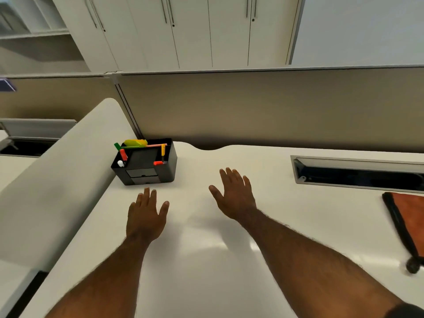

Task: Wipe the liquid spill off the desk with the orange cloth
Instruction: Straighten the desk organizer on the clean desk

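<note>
The orange cloth with a dark border lies flat on the white desk at the far right, partly cut off by the frame edge. My left hand hovers palm down over the desk, fingers spread, holding nothing. My right hand is also open and empty, palm down, well to the left of the cloth. A faint glossy patch shows on the desk between and below my hands; I cannot tell whether it is liquid or glare.
A black desk organiser with coloured pens stands at the back left, just beyond my left hand. A cable slot is set into the desk behind the cloth. A beige partition closes the back; a rounded divider runs along the left.
</note>
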The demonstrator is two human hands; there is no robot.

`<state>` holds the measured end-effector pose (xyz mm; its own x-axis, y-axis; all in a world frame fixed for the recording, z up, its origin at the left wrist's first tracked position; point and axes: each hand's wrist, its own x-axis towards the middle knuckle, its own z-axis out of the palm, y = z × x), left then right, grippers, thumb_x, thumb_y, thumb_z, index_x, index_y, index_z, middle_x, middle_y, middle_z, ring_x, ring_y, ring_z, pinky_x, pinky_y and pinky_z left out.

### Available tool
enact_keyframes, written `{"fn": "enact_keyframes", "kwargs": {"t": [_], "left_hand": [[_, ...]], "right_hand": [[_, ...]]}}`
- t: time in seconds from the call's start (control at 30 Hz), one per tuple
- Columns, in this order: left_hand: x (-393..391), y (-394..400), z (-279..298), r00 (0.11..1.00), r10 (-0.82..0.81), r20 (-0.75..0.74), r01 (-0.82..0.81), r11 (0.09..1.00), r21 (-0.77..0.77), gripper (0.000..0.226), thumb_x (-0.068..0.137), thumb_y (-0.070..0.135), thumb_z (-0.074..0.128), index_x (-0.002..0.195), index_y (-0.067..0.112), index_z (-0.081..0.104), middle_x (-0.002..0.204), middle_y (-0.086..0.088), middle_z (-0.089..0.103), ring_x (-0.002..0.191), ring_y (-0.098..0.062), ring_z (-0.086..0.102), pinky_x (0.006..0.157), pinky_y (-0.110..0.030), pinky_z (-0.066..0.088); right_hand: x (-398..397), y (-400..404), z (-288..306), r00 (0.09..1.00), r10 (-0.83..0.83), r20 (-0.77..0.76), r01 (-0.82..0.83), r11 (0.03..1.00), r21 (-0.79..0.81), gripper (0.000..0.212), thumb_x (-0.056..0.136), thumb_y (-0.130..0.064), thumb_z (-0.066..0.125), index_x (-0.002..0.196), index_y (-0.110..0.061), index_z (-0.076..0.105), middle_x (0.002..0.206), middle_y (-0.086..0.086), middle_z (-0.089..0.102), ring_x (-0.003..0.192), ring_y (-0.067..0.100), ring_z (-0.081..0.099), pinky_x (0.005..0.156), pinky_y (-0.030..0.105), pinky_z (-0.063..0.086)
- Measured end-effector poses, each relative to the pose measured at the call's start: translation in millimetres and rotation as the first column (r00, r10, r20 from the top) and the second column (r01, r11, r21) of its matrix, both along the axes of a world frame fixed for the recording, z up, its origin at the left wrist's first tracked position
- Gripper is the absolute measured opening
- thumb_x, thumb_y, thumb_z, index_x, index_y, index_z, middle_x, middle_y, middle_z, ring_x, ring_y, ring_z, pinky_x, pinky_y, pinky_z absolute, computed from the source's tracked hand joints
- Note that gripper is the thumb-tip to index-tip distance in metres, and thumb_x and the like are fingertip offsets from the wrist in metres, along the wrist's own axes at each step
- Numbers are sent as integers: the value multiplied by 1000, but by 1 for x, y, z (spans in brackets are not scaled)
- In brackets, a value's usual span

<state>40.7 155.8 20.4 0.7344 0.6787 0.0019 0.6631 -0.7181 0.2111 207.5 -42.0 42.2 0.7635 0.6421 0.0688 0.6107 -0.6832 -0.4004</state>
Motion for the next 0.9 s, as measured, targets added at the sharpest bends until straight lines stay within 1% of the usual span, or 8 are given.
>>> {"fn": "enact_keyframes", "kwargs": {"t": [0.07, 0.17, 0.2, 0.37, 0.57, 0.7, 0.8, 0.9], "left_hand": [[-11, 11, -10, 1000, 15, -9, -15, 1000, -28, 68, 97, 52, 28, 152, 14, 19, 162, -7, 9, 149, -26, 10, 119, -43, 12], [-26, 24, -26, 999, 27, -40, -30, 998, -62, 69, 96, 53, 28, 153, 16, 14, 163, -5, 4, 150, -26, 6, 120, -42, 10], [-30, 27, -32, 998, 34, -57, -38, 997, -72, 69, 96, 54, 26, 153, 17, 12, 163, -5, 2, 150, -25, 5, 120, -42, 9], [-41, 40, -60, 992, 72, -107, -83, 992, -99, 73, 93, 60, 21, 153, 22, 4, 163, -2, -5, 150, -22, -2, 121, -41, 6], [-32, 47, -72, 997, 67, -43, -68, 998, -11, 79, 87, 67, 9, 153, 24, 2, 163, 1, -5, 150, -20, -3, 120, -38, 3], [-26, 51, -73, 996, 76, -38, -76, 997, 4, 80, 87, 67, 8, 153, 23, 2, 163, 1, -4, 150, -20, -3, 121, -39, 3], [-27, 51, -74, 996, 80, -23, -80, 997, 12, 79, 88, 67, 10, 153, 23, 3, 163, 0, -2, 150, -20, -1, 121, -39, 5], [-29, 49, -72, 997, 83, -6, -83, 996, 12, 79, 88, 67, 11, 153, 23, 5, 163, 1, -1, 150, -19, -1, 121, -39, 7]], "right_hand": [[-8, 16, -8, 999, 33, -19, -33, 999, -23, 95, 79, -77, -3, 153, -21, 15, 163, 2, 13, 150, 19, 5, 120, 43, 1], [-18, 36, -19, 996, 73, -50, -76, 995, -61, 73, 94, -64, 14, 153, -21, 13, 163, 2, 12, 150, 19, 4, 120, 43, 0], [-22, 42, -24, 994, 88, -65, -93, 993, -71, 70, 96, -61, 19, 154, -21, 13, 163, 2, 11, 150, 18, 3, 120, 43, 0], [-40, 73, -47, 979, 155, -132, -170, 980, -103, 69, 98, -58, 23, 154, -21, 9, 163, 1, 8, 150, 17, 1, 121, 42, -2], [-42, 107, -61, 976, 155, -156, -166, 984, -60, 70, 98, -57, 27, 154, -22, 6, 163, 2, 11, 150, 19, 6, 121, 43, 1], [-32, 144, -48, 978, 147, -148, -148, 989, 5, 74, 95, -59, 35, 153, -26, 3, 163, 4, 12, 149, 26, 12, 120, 49, 10], [-22, 173, -42, 987, 123, -104, -113, 989, 99, 78, 92, -59, 46, 153, -30, 7, 161, 6, 19, 147, 30, 19, 118, 51, 21], [-11, 196, -35, 989, 113, -94, -102, 987, 123, 77, 90, -54, 54, 152, -29, 15, 161, 8, 21, 146, 33, 22, 116, 51, 27]]}}
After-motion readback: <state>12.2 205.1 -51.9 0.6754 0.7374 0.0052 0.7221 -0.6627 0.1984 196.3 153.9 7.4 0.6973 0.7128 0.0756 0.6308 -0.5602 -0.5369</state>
